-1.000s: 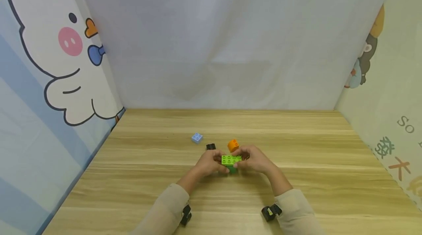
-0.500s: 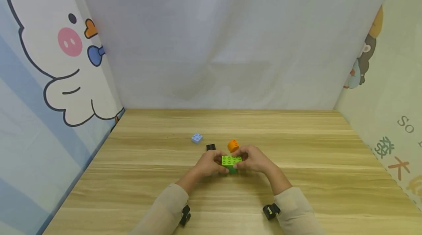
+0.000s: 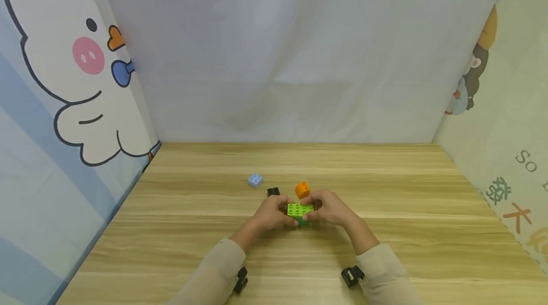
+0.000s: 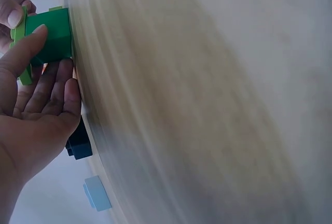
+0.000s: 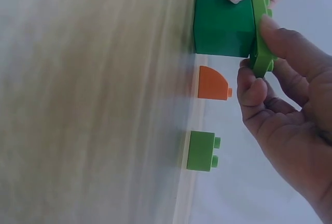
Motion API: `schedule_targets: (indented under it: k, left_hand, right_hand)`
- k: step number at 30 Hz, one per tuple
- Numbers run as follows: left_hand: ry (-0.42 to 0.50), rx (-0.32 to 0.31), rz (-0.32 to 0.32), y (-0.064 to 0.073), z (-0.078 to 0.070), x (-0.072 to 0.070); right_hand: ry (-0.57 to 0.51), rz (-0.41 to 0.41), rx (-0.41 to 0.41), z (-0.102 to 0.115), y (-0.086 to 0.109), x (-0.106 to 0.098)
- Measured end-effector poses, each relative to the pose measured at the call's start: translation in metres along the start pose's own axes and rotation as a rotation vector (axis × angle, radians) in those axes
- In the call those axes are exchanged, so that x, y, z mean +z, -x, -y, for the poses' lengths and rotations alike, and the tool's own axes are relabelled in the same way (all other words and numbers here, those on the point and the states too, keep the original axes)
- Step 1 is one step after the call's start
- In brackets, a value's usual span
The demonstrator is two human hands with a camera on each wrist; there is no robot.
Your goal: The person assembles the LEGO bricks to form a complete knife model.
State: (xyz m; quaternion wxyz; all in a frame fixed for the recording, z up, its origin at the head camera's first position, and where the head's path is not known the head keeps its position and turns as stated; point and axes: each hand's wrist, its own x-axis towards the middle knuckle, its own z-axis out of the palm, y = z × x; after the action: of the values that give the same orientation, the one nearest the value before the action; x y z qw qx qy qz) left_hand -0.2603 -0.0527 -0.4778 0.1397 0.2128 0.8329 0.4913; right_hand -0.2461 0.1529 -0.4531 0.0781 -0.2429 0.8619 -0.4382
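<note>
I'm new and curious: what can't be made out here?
Dark green block: head view, mostly hidden by the light green plate and left hand.
Black block: head view, partly behind the left hand.
Loose green block: head view, apparently behind the right hand.
Right hand: left wrist view, cut by the edge.

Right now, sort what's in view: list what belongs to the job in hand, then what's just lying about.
In the job:
dark green block, held by the left hand
light green plate at its top, pinched by the right hand

Apparently lying about, not held:
light blue brick
black brick
orange curved brick
green studded brick
</note>
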Motion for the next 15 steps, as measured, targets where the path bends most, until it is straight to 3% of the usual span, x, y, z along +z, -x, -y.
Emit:
schedule_targets:
  k: [10, 15]
  left_hand:
    - [-0.007, -0.002, 0.018, -0.0014, 0.0004, -0.0020]
    - [0.045, -0.016, 0.037, 0.0003, -0.0003, -0.0035]
  right_hand:
    - [0.000, 0.010, 0.019, 0.0008, -0.0030, -0.0014]
    - [-0.015, 0.016, 0.038, 0.0014, -0.0023, -0.0004]
